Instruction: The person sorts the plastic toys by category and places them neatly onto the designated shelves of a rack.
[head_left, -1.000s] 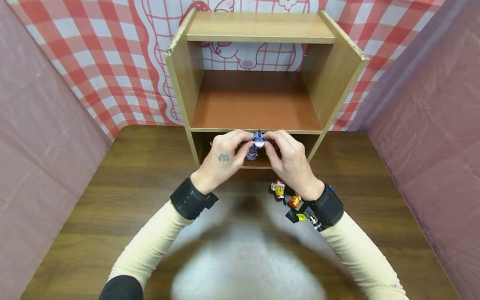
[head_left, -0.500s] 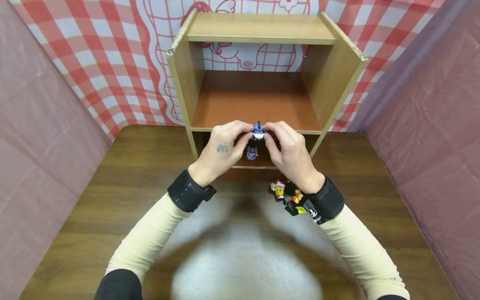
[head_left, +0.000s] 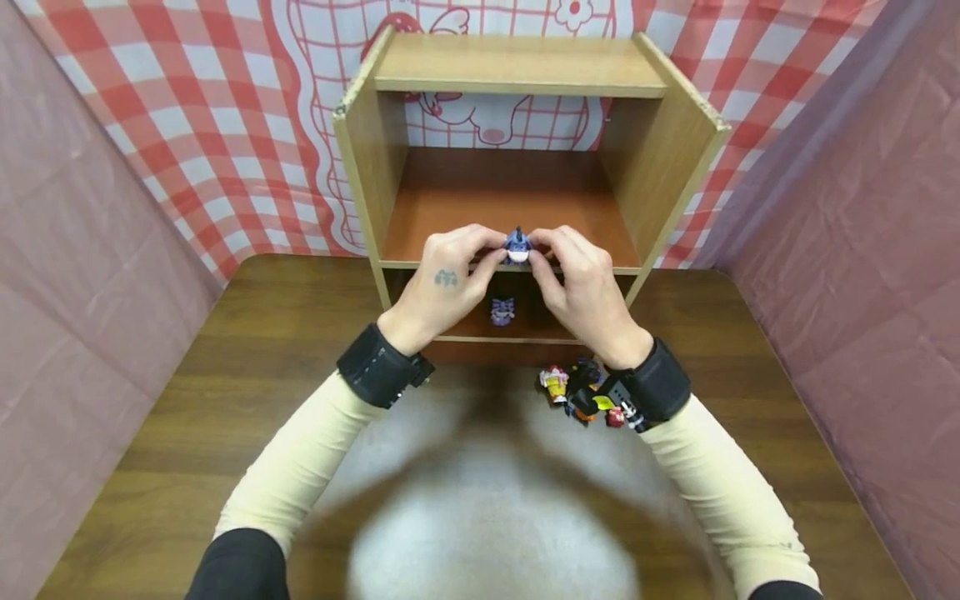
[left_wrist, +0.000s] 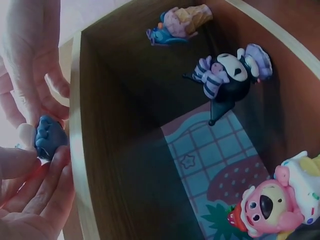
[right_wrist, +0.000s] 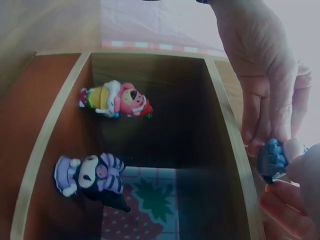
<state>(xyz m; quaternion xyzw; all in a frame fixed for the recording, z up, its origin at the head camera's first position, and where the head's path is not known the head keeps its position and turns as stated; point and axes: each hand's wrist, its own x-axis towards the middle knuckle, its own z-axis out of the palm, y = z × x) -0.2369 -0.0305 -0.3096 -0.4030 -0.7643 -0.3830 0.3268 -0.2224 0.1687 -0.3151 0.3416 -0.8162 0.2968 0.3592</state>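
A small blue and white figurine (head_left: 517, 246) is pinched between both hands at the front lip of the wooden cabinet's middle shelf (head_left: 517, 200). My left hand (head_left: 486, 252) grips it from the left and my right hand (head_left: 543, 248) from the right. The left wrist view shows the blue figurine (left_wrist: 50, 136) just outside the cabinet's lower compartment, between fingertips. In the right wrist view the figurine (right_wrist: 274, 159) is likewise pinched beside the compartment wall.
In the lower compartment stand a purple and black figurine (head_left: 502, 311) (left_wrist: 232, 75) (right_wrist: 92, 180), a pink bear figurine (left_wrist: 275, 210) (right_wrist: 117, 100) and one more (left_wrist: 180, 22). Several small figurines (head_left: 573, 390) lie on the brown table by my right wrist. Cloth walls enclose the table.
Both hands have risen with the blue figurine, from in front of the lower compartment to the front edge of the middle shelf. The purple figurine below is now uncovered.
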